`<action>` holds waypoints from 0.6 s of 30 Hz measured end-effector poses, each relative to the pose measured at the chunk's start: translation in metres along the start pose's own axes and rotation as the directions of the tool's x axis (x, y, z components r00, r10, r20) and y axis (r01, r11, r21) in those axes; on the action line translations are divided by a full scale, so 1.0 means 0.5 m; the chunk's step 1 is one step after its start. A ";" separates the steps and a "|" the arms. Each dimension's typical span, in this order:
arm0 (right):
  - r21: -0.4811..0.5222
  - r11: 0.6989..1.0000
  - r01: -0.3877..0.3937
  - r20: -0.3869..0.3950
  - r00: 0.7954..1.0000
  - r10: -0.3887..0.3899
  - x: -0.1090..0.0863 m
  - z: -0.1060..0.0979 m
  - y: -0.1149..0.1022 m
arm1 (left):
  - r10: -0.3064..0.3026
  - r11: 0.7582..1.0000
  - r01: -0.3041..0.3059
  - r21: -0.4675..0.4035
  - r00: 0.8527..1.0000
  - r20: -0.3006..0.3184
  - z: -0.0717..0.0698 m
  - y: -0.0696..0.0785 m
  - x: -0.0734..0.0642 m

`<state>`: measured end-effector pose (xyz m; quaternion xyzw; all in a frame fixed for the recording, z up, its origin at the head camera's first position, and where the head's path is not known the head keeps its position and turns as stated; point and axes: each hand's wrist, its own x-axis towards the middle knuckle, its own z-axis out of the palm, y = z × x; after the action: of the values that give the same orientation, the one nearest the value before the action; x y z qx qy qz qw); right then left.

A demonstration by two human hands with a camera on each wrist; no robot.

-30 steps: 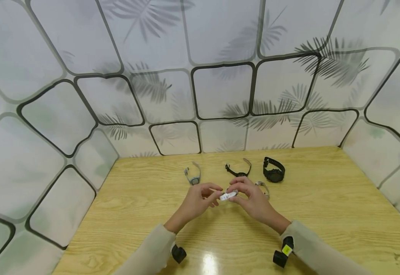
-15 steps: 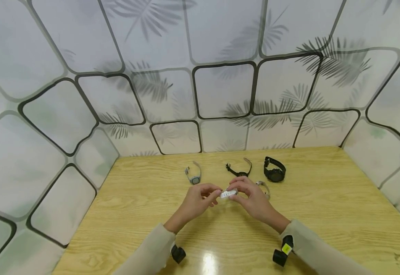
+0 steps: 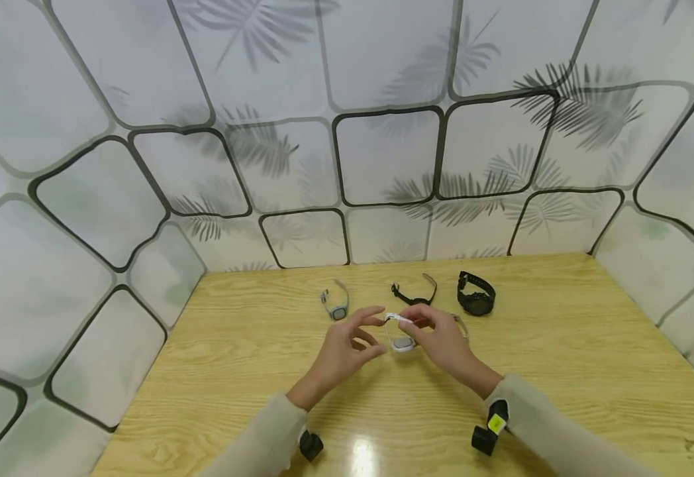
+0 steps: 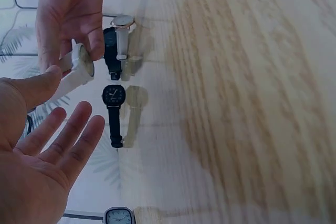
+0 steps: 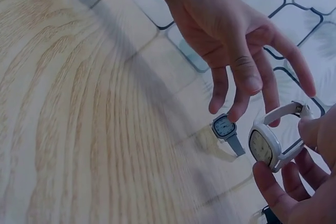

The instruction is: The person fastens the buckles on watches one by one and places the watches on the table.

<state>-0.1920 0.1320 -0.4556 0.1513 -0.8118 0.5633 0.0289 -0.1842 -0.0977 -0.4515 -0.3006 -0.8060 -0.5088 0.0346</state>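
A white wristwatch [image 3: 402,344] with its strap bent into a loop is held up above the table by my right hand [image 3: 445,338]. In the right wrist view, my right thumb presses the strap near the buckle [image 5: 302,109] and the fingers support it from below. My left hand [image 3: 342,348] is just to the left of the watch, thumb and index finger spread wide apart. Its index fingertip comes close to the strap; whether it touches cannot be told. In the left wrist view, the other left fingers [image 4: 79,135] extend loosely, holding nothing.
A grey-blue watch [image 3: 338,312] stands at the left on the wooden table [image 3: 251,371]. Behind my hands are a slim black watch [image 3: 421,301] and a larger black watch [image 3: 478,303]. A pale-strapped watch [image 4: 122,40] is partly hidden by my right hand. A patterned curtain [image 3: 389,159] borders the table.
The white watch has turned from flat between both hands to an upright loop with its face lower. My left thumb and index finger have let go and spread apart.
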 end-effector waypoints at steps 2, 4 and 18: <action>0.037 0.999 -0.037 0.008 0.999 0.037 0.002 0.000 -0.001 | 0.012 1.000 -0.012 0.002 1.000 0.001 0.004 0.002 -0.001; 0.070 0.996 -0.064 0.015 0.998 0.063 0.005 0.001 -0.002 | 0.014 1.000 -0.014 0.007 1.000 -0.002 0.008 0.003 -0.002; 0.248 0.956 -0.157 0.169 0.979 0.117 0.000 0.008 -0.003 | -0.069 0.997 0.070 0.033 0.997 -0.036 0.017 0.004 -0.001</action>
<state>-0.1912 0.1278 -0.4555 0.1396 -0.7391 0.6525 -0.0924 -0.1806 -0.0903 -0.4541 -0.2628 -0.8238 -0.5010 0.0362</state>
